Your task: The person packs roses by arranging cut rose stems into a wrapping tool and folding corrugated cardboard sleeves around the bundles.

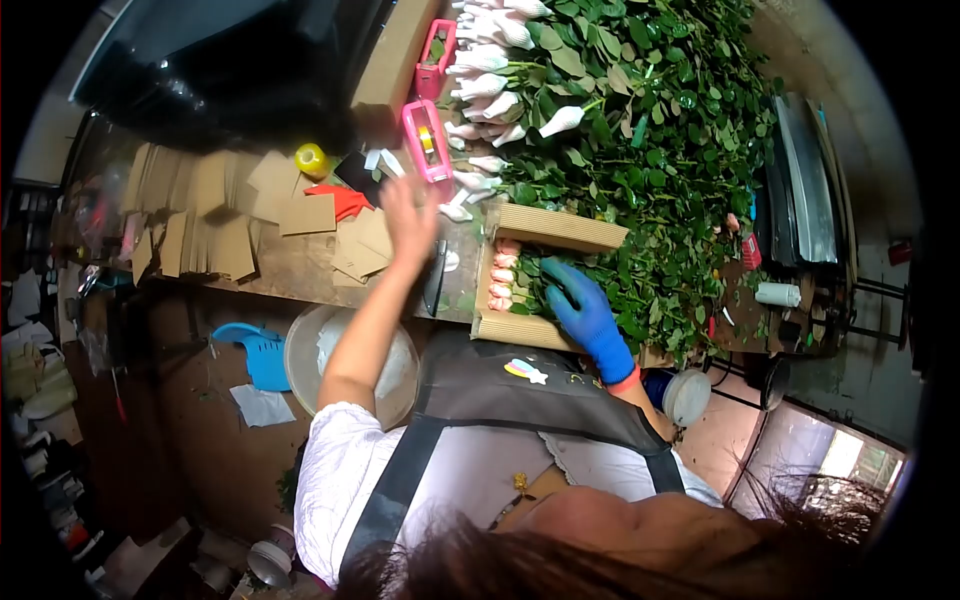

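My left hand (410,220), bare and blurred by motion, is over the table by a pink tape dispenser (427,145) and some white paper strips (382,162). Whether its fingers hold anything is hard to make out. My right hand (580,308) wears a blue glove with darker fingertips. Its fingers stretch over the leafy stems (528,283) of pale pink roses (502,275), with the thumb apart. These roses lie in a row inside a folded corrugated cardboard wrap (555,226), whose two sides stand up.
Beyond the wrap lies a large heap of leafy stems (640,130), with white-sleeved flower heads (487,85) along its left. Cardboard pieces (215,245), a yellow tape roll (311,160) and a red cloth-like piece (345,200) are at left. A tub (300,355) stands below the table edge.
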Action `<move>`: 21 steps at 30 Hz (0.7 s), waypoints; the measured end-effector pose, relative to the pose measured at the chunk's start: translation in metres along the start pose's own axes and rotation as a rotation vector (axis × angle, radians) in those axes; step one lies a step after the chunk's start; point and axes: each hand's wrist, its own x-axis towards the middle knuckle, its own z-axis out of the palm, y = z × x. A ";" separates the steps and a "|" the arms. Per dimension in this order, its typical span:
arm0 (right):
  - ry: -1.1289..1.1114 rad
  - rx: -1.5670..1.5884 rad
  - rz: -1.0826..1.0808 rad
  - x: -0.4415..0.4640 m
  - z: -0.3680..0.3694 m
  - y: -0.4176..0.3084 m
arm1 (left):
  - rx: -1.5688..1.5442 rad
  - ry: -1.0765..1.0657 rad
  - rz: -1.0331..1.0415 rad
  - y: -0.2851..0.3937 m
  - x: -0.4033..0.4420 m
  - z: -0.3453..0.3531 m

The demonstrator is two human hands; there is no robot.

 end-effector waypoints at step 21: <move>-0.122 0.905 0.134 0.042 0.002 -0.040 | -0.337 0.223 0.436 0.123 0.007 -0.100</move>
